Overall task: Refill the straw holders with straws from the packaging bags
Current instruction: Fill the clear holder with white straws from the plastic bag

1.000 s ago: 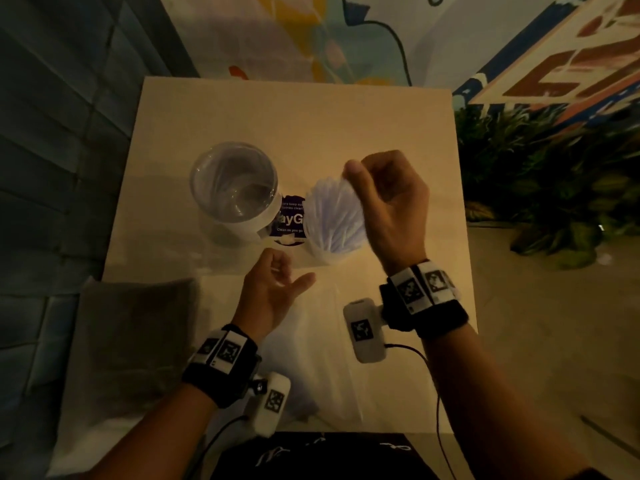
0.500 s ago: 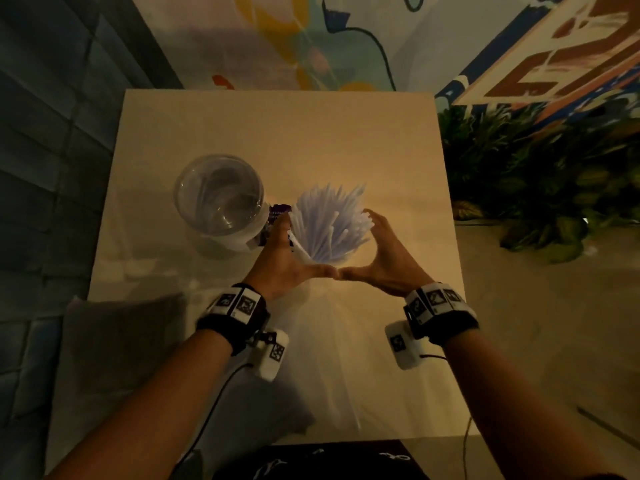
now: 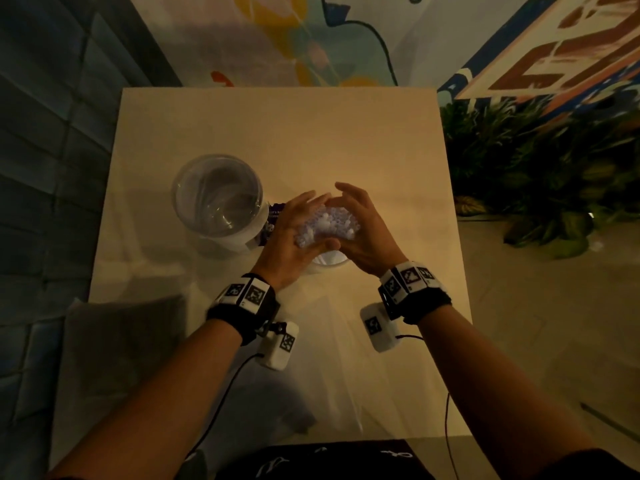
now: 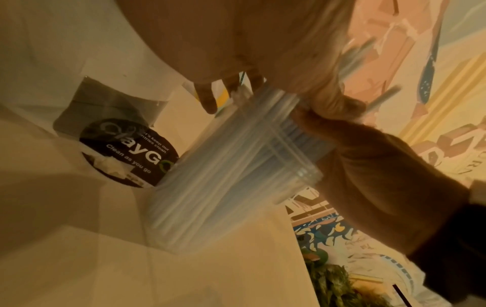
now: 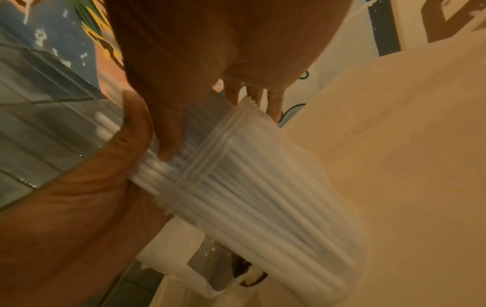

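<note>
Both hands were cupped around a thick bundle of pale plastic straws standing upright in a clear ribbed plastic cup on the cream table. The left hand pressed against the bundle's left side and the right hand against its right side, the two thumbs meeting at the near edge just above the cup's rim. The fingers of each hand were only gently bent, arched around the protruding upper part of the straws rather than closed tight, with the fingertips rising free beyond the far side of the bundle and a narrow gap between the two hands there. In the right wrist view the left thumb lay along the straws above the rim, and the right thumb touched them just beside it. The straws filled the cup densely down to its base, and a few stuck out loosely past the left hand in the left wrist view, where motion blurred them. Just to the left of the cup stood a second, wider clear holder with a white band around its lower part, holding only a few straws leaning inside. Between the two containers lay a dark round sticker reading "Clean as you go". Clear packaging film lay spread on the table in front of the person.
</note>
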`<act>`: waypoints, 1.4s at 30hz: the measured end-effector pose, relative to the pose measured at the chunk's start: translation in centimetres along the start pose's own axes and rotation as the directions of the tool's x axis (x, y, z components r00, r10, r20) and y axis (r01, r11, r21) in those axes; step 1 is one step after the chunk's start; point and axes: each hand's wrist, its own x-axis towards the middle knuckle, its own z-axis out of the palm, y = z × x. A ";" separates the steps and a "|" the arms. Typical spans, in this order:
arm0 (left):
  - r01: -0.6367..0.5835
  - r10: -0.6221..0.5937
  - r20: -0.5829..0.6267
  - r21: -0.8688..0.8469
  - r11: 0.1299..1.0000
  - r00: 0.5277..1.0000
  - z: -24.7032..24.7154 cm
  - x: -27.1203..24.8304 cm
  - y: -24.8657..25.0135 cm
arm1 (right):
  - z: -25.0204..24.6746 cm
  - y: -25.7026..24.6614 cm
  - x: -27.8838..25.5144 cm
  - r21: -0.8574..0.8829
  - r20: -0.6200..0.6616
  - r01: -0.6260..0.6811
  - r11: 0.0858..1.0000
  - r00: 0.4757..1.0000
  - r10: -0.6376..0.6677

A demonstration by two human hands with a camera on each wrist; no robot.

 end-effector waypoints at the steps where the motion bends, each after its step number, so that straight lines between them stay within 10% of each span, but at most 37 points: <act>1: -0.021 0.021 0.009 0.013 1.000 1.000 -0.2 0.0 0.0 | -0.1 -0.1 -0.1 0.001 -0.002 0.022 1.000 1.000 -0.022; 26: 0.173 -0.169 0.057 -0.070 0.982 0.984 -1.4 0.7 -0.5 | -1.0 -0.6 -0.6 0.067 -0.019 -0.129 0.989 0.991 0.131; 36: 0.170 -0.179 -0.073 -0.108 0.979 0.981 -4.9 -8.7 1.2 | -3.1 -1.3 -9.4 0.135 -0.382 -0.181 0.974 0.897 0.220; 42: 0.328 -0.343 -0.013 0.332 0.885 0.939 -6.1 -20.5 -4.9 | 1.8 0.4 -15.4 0.070 0.114 -0.508 0.858 0.859 0.499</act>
